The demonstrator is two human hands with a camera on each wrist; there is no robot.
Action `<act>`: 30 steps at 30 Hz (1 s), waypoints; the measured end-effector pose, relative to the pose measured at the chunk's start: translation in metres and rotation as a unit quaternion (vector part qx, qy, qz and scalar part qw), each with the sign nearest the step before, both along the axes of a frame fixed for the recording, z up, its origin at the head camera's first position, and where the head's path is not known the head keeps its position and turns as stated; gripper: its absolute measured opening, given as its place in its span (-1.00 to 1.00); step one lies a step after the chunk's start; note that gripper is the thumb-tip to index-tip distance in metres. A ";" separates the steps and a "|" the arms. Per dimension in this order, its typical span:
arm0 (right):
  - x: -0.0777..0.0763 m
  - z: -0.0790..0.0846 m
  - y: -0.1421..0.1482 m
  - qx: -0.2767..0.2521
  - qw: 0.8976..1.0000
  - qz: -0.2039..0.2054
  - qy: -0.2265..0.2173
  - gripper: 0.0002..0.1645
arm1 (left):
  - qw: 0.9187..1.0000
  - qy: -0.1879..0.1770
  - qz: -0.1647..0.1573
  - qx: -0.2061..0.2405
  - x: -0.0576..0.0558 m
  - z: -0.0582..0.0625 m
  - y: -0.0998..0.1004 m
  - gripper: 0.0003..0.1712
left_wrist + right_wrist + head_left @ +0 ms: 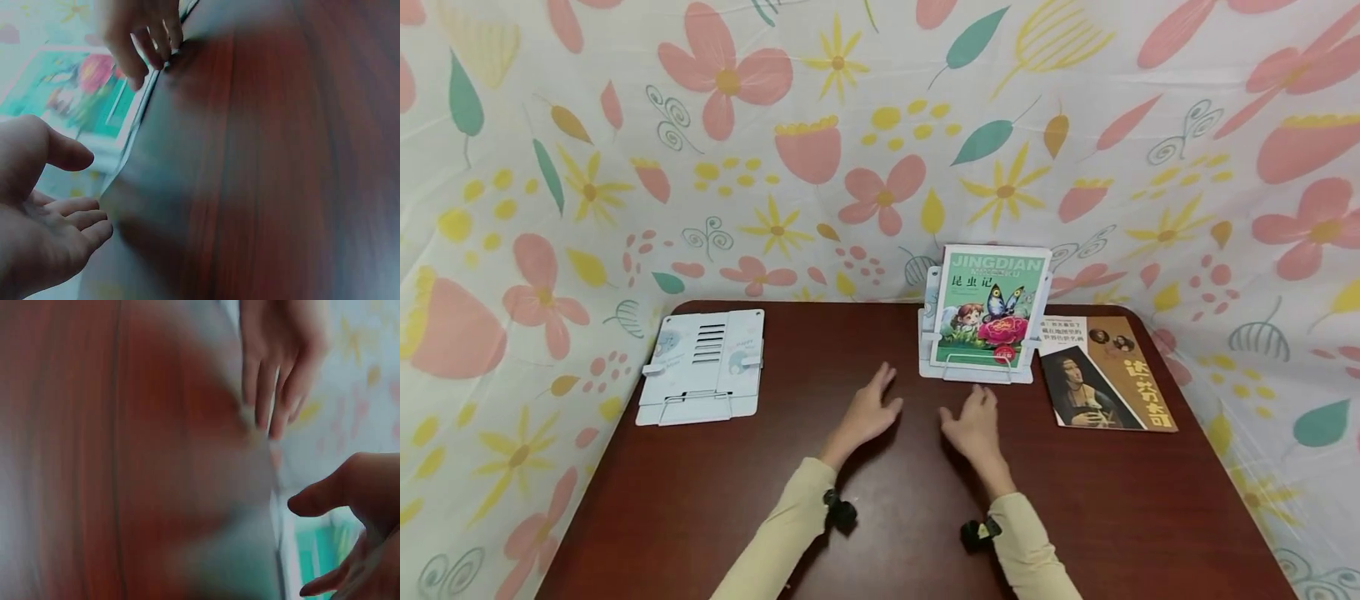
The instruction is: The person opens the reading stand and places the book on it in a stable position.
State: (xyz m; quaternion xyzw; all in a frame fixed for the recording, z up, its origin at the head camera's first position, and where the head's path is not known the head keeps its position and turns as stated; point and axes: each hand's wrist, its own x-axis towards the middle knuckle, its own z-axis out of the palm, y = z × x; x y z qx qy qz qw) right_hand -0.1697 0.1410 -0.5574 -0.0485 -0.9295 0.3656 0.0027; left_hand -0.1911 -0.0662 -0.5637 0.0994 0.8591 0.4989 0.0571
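Note:
A green-covered book (988,308) with a butterfly and a pink flower stands propped on a white book stand (928,354) at the back, right of centre. Just in front of that stand hovers my right hand (976,423), fingers extended toward its lower edge and holding nothing. My left hand (865,415) is to the left of it over the table, palm turned inward, thumb and fingers apart with nothing between them. In the left wrist view the left hand (50,219) is empty, the green book (75,94) behind it. The right wrist view shows the right hand (356,519) with relaxed fingers.
A second white book stand (703,367), holding no book, lies at the left of the brown table (895,533). On the right lies a book with a portrait cover (1105,375). Flower-patterned cloth (880,125) hangs behind the table and at both sides.

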 end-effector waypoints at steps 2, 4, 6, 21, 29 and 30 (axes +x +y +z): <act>0.006 0.007 -0.029 -0.029 0.998 0.045 -0.021 0.00 | 0.999 0.026 0.034 -0.007 0.004 0.003 -0.029 -0.17; 0.009 0.010 -0.058 -0.066 0.994 0.086 -0.019 -0.03 | 0.995 0.047 0.085 -0.018 0.007 0.007 -0.065 -0.21; 0.008 0.011 -0.088 -0.112 0.986 0.125 -0.008 -0.13 | 0.988 0.048 0.143 -0.026 0.010 0.014 -0.104 -0.26; -0.009 -0.002 -0.255 -0.253 0.927 0.259 -0.092 -0.16 | 0.924 -0.094 0.357 -0.097 0.051 0.024 -0.289 -0.20; -0.006 -0.005 -0.275 -0.262 0.924 0.263 -0.094 -0.15 | 0.913 -0.127 0.382 -0.064 0.055 0.020 -0.311 -0.12; -0.006 -0.006 -0.275 -0.265 0.923 0.264 -0.091 -0.16 | 0.913 -0.132 0.380 -0.060 0.055 0.020 -0.313 -0.12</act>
